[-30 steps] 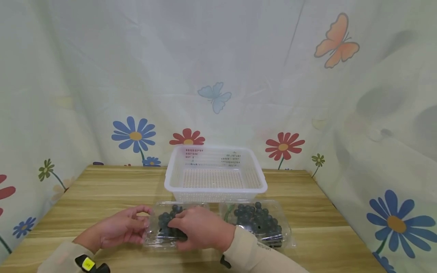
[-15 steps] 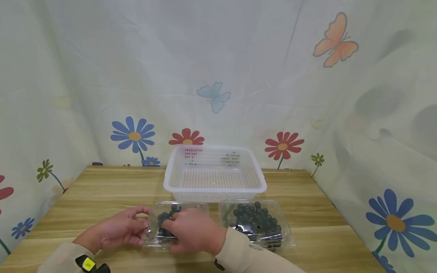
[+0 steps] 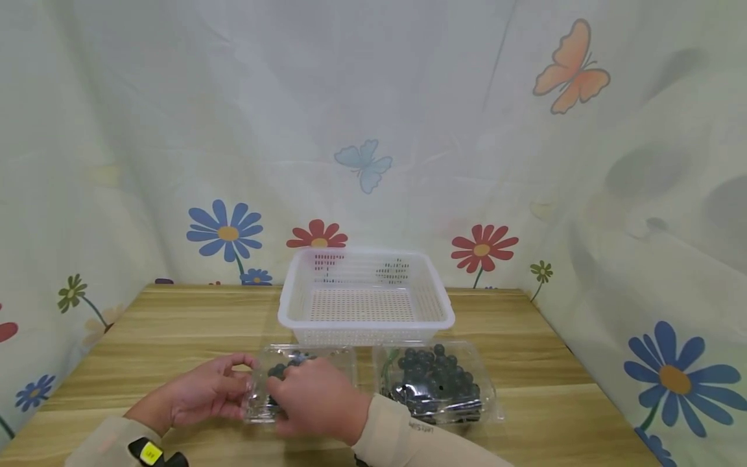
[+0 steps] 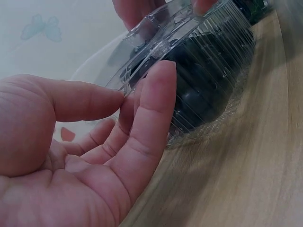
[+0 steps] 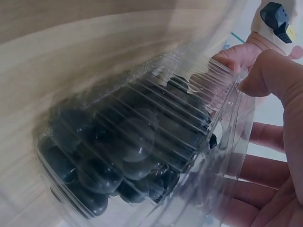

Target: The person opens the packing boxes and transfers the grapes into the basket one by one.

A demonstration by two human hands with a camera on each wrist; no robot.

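A clear plastic clamshell box (image 3: 347, 350) with dark grapes (image 3: 276, 371) inside rests on the table, left of centre. At its left end my left hand (image 3: 207, 392) pinches the rim; in the left wrist view the thumb and index fingertip (image 4: 161, 78) meet at the edge. My right hand (image 3: 323, 401) lies over the lid and hides much of the grapes. In the right wrist view its thumb (image 5: 262, 78) is on the rim, with the fingers (image 5: 255, 172) spread over the lid. The grapes (image 5: 137, 142) show through the ribbed wall.
A second clear clamshell (image 3: 489, 389) of dark grapes stands just right of the first, partly behind the right sleeve. Behind both is a white perforated plastic basket (image 3: 373, 324). The wooden table (image 3: 192, 318) ends at a flower-printed curtain (image 3: 373, 91).
My right hand has slid left along the lid towards my left hand, covering more of the grapes at the left. My left hand, the boxes and the basket stay in place.
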